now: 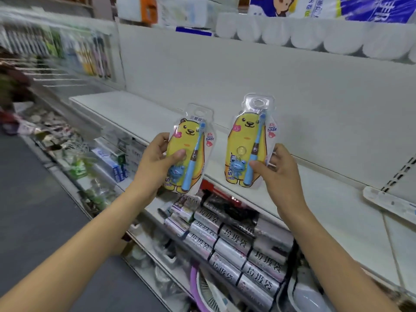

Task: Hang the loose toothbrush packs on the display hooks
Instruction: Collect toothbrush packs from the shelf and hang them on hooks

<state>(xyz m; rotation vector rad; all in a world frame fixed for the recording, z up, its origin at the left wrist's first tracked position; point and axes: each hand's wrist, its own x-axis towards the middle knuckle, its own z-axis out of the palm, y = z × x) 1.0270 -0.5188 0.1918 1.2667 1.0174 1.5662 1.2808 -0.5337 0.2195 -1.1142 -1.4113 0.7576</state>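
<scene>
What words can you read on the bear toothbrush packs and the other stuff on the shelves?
"BABY": on the pack in the left hand, the left toothbrush pack.
"BABY": on the right toothbrush pack, held by the right hand.
"垃圾袋": on the silver rolls on the lower shelf.
Small print on both packs, the hanging packs at upper left and the top-shelf packages: too blurred to read.

A white shelf (144, 113) spans the aisle, above stacked silver rolls (236, 251).
</scene>
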